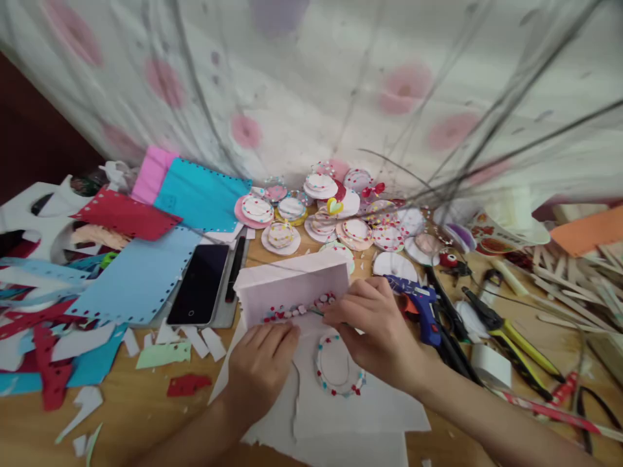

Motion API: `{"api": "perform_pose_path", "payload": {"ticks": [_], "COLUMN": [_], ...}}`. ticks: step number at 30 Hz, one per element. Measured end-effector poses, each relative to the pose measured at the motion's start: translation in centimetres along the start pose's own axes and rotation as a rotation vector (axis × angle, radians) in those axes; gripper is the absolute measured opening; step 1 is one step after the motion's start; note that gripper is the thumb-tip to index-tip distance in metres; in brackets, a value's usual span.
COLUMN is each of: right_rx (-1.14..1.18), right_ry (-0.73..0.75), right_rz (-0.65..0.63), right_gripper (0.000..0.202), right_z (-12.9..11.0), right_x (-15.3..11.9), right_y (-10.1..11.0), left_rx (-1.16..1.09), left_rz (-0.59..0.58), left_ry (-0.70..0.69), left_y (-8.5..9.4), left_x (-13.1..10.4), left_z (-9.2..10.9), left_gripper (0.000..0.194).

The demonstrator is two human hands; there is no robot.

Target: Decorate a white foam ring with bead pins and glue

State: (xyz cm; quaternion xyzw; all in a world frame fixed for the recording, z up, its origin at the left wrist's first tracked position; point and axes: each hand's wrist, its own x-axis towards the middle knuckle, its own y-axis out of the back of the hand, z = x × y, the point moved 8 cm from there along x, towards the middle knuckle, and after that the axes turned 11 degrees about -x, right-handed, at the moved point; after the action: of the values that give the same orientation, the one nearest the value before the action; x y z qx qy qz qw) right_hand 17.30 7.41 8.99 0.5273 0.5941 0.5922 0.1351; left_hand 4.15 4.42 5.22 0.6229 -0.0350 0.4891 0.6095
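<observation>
A white paper box (292, 288) lies open toward me, with small red, pink and white beads (287, 314) inside it. My left hand (265, 366) is at its front left edge, fingers bent together and gripping that edge. My right hand (374, 318) reaches in at the box's right end. Its thumb and fingers are pinched beside the beads, and whatever they hold is hidden. Just below, a ring dotted with red and blue beads (318, 370) rests on white paper sheets (360, 418).
Behind the box stand several layered paper discs trimmed with beads (281, 237). On the left lie a phone (198, 285), blue card (136, 272) and paper scraps. On the right are a blue glue gun (421, 305), yellow-handled pliers (516, 350) and wooden sticks (569, 285). Dark wires cross overhead.
</observation>
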Motion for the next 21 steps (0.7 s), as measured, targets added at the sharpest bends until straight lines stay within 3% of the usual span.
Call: {"api": "perform_pose_path", "payload": {"ticks": [15,21], "right_rx": [-0.112,-0.053], "right_ry": [0.072,-0.002], "right_rz": [-0.090,0.018], "right_gripper": [0.020,0.022], "right_z": [-1.5,-0.7], "right_x": [1.3,1.2], "right_y": [-3.4,-1.2], "left_rx": [0.033,0.018], "left_rz": [-0.017,-0.012], "left_ry": [0.022,0.029], "left_y": [0.0,0.2], "left_x": [0.0,0.1], "left_z": [0.1,0.0], "left_gripper": [0.020,0.020]}}
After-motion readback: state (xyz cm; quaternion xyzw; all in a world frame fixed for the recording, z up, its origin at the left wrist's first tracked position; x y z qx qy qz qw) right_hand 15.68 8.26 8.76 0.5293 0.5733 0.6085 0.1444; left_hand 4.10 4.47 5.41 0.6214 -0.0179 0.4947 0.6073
